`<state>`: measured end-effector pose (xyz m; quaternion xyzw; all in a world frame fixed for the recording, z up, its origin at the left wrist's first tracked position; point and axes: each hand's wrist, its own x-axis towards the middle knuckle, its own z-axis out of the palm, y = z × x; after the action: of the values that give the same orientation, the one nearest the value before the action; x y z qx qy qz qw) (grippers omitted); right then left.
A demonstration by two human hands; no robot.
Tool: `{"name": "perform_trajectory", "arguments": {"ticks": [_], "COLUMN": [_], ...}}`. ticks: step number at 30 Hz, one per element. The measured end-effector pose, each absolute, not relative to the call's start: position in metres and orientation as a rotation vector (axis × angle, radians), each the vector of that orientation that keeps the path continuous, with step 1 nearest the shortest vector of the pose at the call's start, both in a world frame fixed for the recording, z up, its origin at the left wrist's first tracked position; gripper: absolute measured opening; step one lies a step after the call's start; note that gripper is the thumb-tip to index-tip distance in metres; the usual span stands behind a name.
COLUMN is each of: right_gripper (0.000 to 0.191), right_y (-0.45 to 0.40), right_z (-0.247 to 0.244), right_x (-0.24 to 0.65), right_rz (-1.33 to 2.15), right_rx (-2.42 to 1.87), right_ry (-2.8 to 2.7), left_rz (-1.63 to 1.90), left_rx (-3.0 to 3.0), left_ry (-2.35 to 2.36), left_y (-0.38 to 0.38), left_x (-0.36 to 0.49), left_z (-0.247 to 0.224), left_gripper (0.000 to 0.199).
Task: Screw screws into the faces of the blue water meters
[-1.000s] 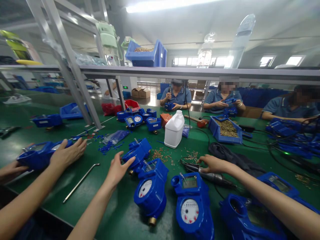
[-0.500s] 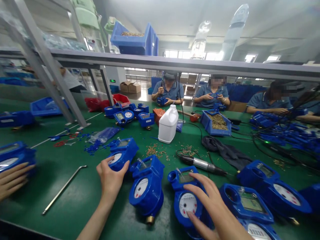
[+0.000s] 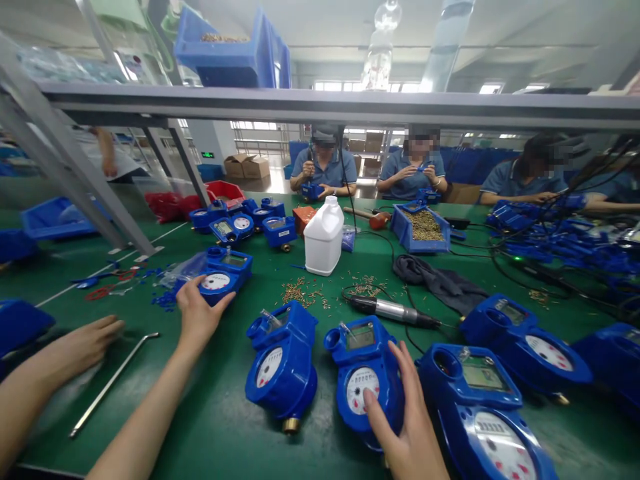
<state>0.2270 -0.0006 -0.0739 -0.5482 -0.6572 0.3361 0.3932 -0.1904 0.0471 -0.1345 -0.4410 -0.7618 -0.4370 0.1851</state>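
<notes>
My left hand (image 3: 196, 312) grips a blue water meter (image 3: 235, 272), thumb on its near right side and fingers at the left of its white dial. My right hand (image 3: 411, 407) is around the right side of a second blue water meter (image 3: 354, 343), with the thumb over the dial's edge and the fingers along the housing. Between the two hands stands another blue water meter (image 3: 295, 360), its brass fitting facing me and neither hand touching it. Right of my right hand lies a larger-looking water meter (image 3: 483, 400) with a grey display.
A co-worker's hand (image 3: 85, 347) reaches in at left, near a bent metal rod (image 3: 114, 387). Ahead are loose screws (image 3: 300, 292), an electric screwdriver (image 3: 395, 312), a white jug (image 3: 324, 237), a dark cloth (image 3: 437, 283) and a screw bin (image 3: 420, 230). An overhead shelf (image 3: 320, 107) spans the table.
My left hand has moved the water meter away and to the left. My right hand has closed around the side of its meter. The co-worker's hand has left a meter and moved right.
</notes>
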Motion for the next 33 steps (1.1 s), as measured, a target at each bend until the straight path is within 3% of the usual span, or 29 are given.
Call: {"name": "perform_trajectory", "arguments": {"ticks": [4,10,23,33], "right_gripper": [0.084,0.096,0.098,0.103], "right_y": [0.007,0.012,0.016,0.021], "right_z": [-0.070,-0.072,-0.073,-0.085], "right_x": [0.226,0.228,0.226,0.224], "right_rz": [1.123,1.255,1.288,1.217], "right_rx": [-1.460,-1.475,-1.484,-1.481], "right_ry": [-1.433,-1.330,-1.279,-1.264], "left_rz": [-1.186,-1.127,-1.132,-1.322], "left_rx": [-1.303,-1.272,-0.838,-0.838], "left_ry": [-2.176,-2.218,-2.422,-2.500], "left_y": [0.038,0.052,0.084,0.080], "left_x": [-0.179,-0.172,-0.168,-0.158], "left_z": [-0.135,-0.131,-0.121,-0.100], "left_gripper": [0.070,0.066,0.047,0.043]}}
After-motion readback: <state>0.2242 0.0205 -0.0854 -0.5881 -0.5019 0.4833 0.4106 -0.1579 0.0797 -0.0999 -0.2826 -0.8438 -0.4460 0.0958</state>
